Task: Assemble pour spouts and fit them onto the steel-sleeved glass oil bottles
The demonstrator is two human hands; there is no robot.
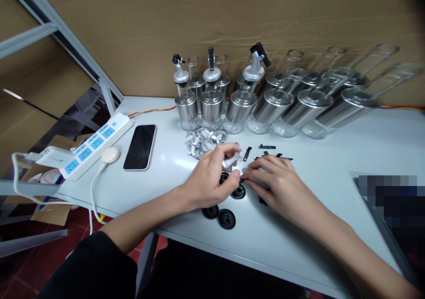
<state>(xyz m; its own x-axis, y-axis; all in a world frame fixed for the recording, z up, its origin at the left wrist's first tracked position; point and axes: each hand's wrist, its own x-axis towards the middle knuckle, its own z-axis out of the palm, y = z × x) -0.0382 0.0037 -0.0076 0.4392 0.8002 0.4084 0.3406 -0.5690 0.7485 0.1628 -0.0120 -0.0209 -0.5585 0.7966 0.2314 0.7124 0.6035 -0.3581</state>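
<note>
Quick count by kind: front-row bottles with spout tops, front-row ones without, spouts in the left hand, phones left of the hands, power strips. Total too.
Front-row bottles with spout tops: 3
Front-row bottles without: 3
Silver spout in the left hand: 1
Phone: 1
Power strip: 1
Total: 9

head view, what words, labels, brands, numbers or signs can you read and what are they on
None can be read.
White charger: faint mark, too small and blurred.
Power strip: any markings unreadable.
Phone: dark screen, no text visible.
Bottles and the spout in the left hand: no lettering visible.
Pixelated patch: unreadable.
</note>
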